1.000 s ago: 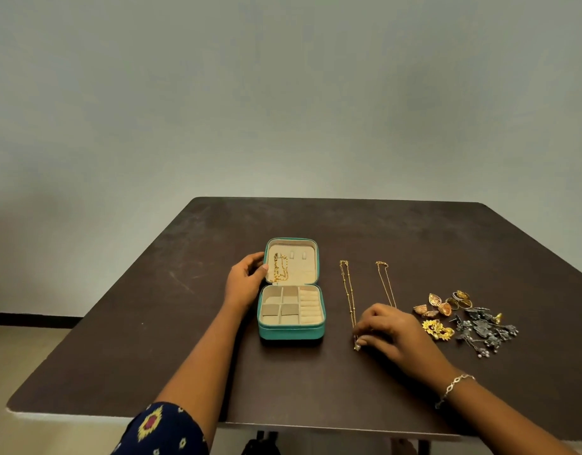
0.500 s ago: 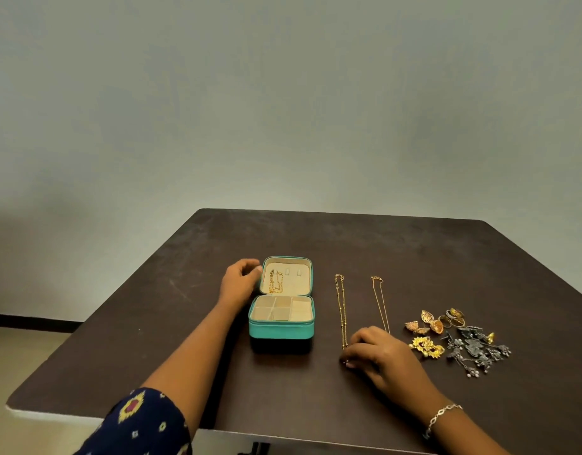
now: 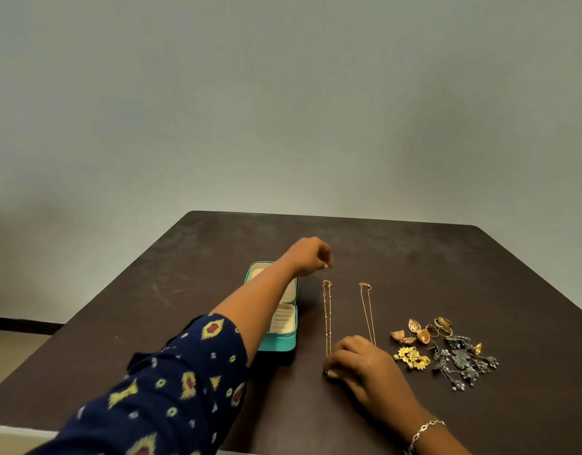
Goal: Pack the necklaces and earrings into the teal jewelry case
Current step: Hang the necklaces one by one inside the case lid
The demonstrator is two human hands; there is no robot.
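Note:
The open teal jewelry case (image 3: 280, 343) stands left of centre on the dark table (image 3: 414, 254), and my left forearm hides most of it. My left hand (image 3: 307, 257) hovers past the case, its fingers curled down just above the far clasp of the beaded gold necklace (image 3: 327, 315), holding nothing. My right hand (image 3: 361, 361) pinches that necklace's near end against the table. A thin gold necklace (image 3: 366, 308) lies straight beside it on the right. Gold earrings (image 3: 420, 333), yellow flower earrings (image 3: 411, 356) and dark silver earrings (image 3: 463, 364) lie in a heap further right.
A plain grey wall stands behind the table. The table's near edge runs below my arms, and floor shows at the far left.
My left hand has left the case's side and reached across over it to the far end of the beaded necklace. The right hand stays at the near end. The view has tilted.

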